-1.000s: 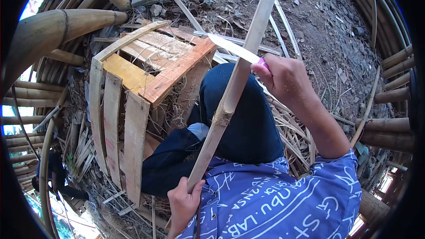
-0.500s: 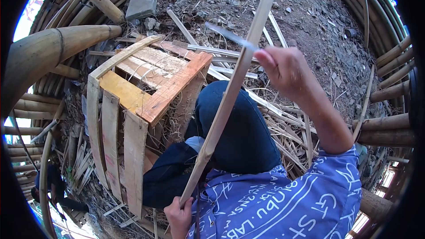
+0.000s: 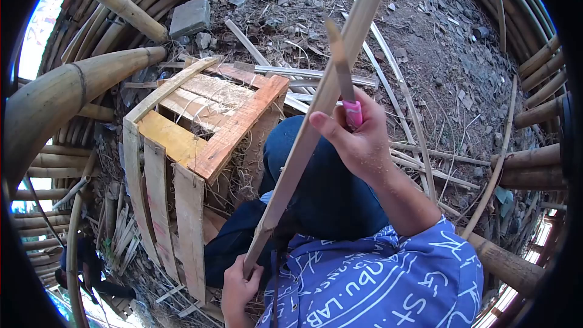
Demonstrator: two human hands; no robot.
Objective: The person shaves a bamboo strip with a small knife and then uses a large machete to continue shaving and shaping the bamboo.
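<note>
A long bamboo strip [image 3: 299, 161] runs slantwise from my lap up past the top edge of the view. Its lower end sits in my left hand [image 3: 239, 288], fingers closed around it. My right hand [image 3: 362, 136] is closed on the pink handle of a knife [image 3: 339, 54]. The blade points upward and lies across the strip in this view; whether its edge touches cannot be made out. My right thumb rests at or close to the strip's side. Beneath the strip is my bent knee in dark trousers.
Left of my knee stands a wooden crate [image 3: 193, 209] with shavings on top. Bamboo strips [image 3: 388, 73] litter the dirt ground, and a grey block [image 3: 190, 17] lies beyond. Thick bamboo poles [image 3: 85, 79] surround the spot. Another person [image 3: 85, 267] is at the lower left.
My right hand has come down and left, nearer the strip. The knife blade has swung from pointing left to pointing up. My left hand keeps hold of the strip's lower end.
</note>
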